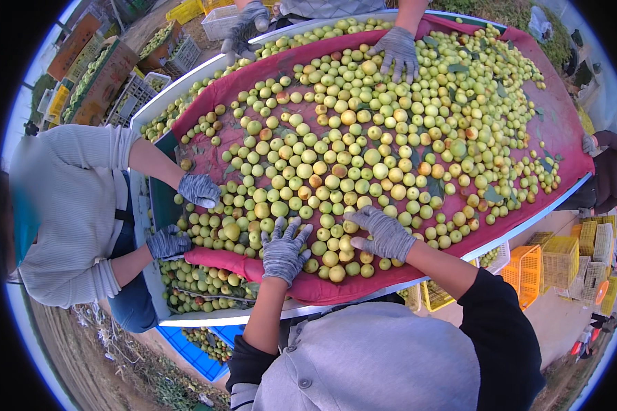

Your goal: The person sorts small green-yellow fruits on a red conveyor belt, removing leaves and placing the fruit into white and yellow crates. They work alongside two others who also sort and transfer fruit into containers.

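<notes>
A layer of small round green-yellow fruits (305, 171), some with brown-red patches and looking like jujubes, covers a dark red cloth (291, 103) on a white-rimmed sorting table. Both my hands wear grey striped knit gloves. My left hand (286, 255) rests palm down over the fruits by the near edge, fingers spread. To its right, my right hand (385, 234) lies on the fruits with fingers stretched leftward and thumb apart. I see no fruit gripped in either hand, though the palms are hidden. Leaves (435, 186) lie scattered among the fruits.
A co-worker's gloved hands (199, 190) work at the table's left end; another's gloved hand (396, 53) touches fruits at the far side. A third person's hand (589, 144) is at the right edge. Orange crates (523, 274) and yellow crates (560, 262) stand right; a blue crate (192, 353) sits below.
</notes>
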`<state>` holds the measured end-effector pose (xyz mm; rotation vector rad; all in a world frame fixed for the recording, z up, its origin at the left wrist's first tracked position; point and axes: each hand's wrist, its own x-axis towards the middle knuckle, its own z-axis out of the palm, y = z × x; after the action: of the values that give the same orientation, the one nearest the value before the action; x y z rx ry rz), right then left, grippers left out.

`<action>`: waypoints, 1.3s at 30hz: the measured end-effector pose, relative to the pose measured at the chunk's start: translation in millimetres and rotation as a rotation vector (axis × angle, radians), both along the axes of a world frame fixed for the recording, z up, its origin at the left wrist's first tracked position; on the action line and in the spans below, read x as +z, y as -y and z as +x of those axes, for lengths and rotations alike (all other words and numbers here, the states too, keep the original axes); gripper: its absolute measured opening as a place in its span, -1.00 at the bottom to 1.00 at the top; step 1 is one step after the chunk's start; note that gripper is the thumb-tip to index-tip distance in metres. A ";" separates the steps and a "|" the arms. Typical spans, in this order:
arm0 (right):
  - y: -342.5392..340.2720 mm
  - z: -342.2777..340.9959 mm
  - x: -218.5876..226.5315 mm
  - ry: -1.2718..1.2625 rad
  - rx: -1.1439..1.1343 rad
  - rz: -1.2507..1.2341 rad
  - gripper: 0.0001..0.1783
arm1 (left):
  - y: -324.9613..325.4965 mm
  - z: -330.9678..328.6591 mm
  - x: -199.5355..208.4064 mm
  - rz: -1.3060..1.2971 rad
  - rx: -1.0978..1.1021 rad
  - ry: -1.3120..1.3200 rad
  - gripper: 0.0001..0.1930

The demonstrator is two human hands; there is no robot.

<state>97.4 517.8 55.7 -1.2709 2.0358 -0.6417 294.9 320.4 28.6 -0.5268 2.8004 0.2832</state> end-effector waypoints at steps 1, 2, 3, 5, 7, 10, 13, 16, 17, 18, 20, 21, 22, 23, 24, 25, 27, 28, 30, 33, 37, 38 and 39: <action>-3.5 -24.0 0.7 0.019 -0.081 -0.099 -0.30 | 6.0 4.2 1.0 0.011 0.038 -0.007 -0.33; -9.9 -52.1 1.4 -0.264 -0.194 -0.248 -0.36 | 11.8 8.2 4.0 0.054 0.093 -0.024 -0.32; -25.6 -86.7 4.0 -0.365 -0.338 -0.329 -0.39 | 16.3 12.1 8.4 0.091 0.157 0.013 -0.31; -57.8 -166.5 4.8 -0.480 -0.659 -0.429 -0.40 | 20.9 21.4 22.4 0.170 0.206 -0.219 -0.34; -109.8 -229.8 6.8 -0.923 -0.768 -0.231 -0.43 | 21.9 32.7 39.0 0.294 0.297 -0.483 -0.35; -159.8 -276.6 -12.1 -0.787 -0.861 -0.056 -0.28 | 15.0 47.5 54.3 0.346 0.305 -0.812 -0.45; -157.1 -294.0 -28.3 -0.884 -0.589 0.257 -0.18 | 6.6 48.5 52.4 0.386 0.411 -0.764 -0.43; -127.4 -269.9 -35.9 -0.639 -0.667 0.141 -0.22 | -4.3 43.3 47.9 0.576 0.587 -0.810 -0.31; -120.6 -254.1 -33.5 -0.567 -0.587 0.141 -0.23 | -8.4 41.9 48.8 0.649 0.572 -0.959 -0.32; -108.4 -233.5 -36.9 -0.580 -0.595 0.052 -0.24 | -8.2 40.0 50.8 0.615 0.547 -0.953 -0.33; -87.7 -189.0 -42.3 -0.553 -0.623 -0.089 -0.28 | -8.0 37.7 59.5 0.526 0.449 -0.936 -0.34; -82.5 -171.3 -39.4 -0.503 -0.626 -0.165 -0.27 | -5.0 33.8 63.8 0.561 0.486 -0.886 -0.33; -77.3 -154.4 -37.3 -0.589 -0.573 -0.153 -0.28 | -2.4 28.5 68.3 0.582 0.535 -0.886 -0.33; -71.0 -140.6 -35.1 -0.640 -0.538 -0.126 -0.28 | 1.8 22.1 73.0 0.619 0.601 -0.838 -0.32; -64.5 -128.8 -32.2 -0.588 -0.473 -0.165 -0.28 | 6.5 18.4 79.3 0.628 0.610 -0.835 -0.29; -59.5 -117.6 -28.9 -0.544 -0.405 -0.222 -0.28 | 13.0 14.2 85.7 0.516 0.523 -0.937 -0.29; -48.6 -96.2 -23.7 -0.437 -0.404 -0.148 -0.26 | 29.5 7.2 100.1 0.389 0.386 -1.064 -0.28; -42.7 -88.9 -21.2 -0.452 -0.374 -0.116 -0.25 | 38.9 1.2 106.2 0.373 0.357 -1.114 -0.28; -30.6 -76.4 -18.2 -0.512 -0.303 -0.053 -0.24 | 59.1 -18.7 112.4 0.415 0.424 -1.168 -0.29; -16.9 -65.7 -19.0 -0.484 -0.195 -0.135 -0.24 | 83.1 -52.3 102.3 0.045 0.514 -0.605 -0.26; -15.5 -61.1 -24.2 -0.485 -0.142 -0.227 -0.27 | 77.0 -54.1 63.2 0.181 0.535 -0.544 -0.29; -17.0 -60.6 -25.4 -0.474 -0.109 -0.303 -0.27 | 68.4 -45.9 52.4 0.154 0.444 -0.654 -0.29; -19.3 -58.6 -26.6 -0.458 -0.101 -0.282 -0.28 | 60.5 -35.2 43.0 0.222 0.445 -0.657 -0.28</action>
<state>38.8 537.2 29.1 -1.6016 2.4583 -0.7590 259.6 259.9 71.6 -1.1787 3.1496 1.0083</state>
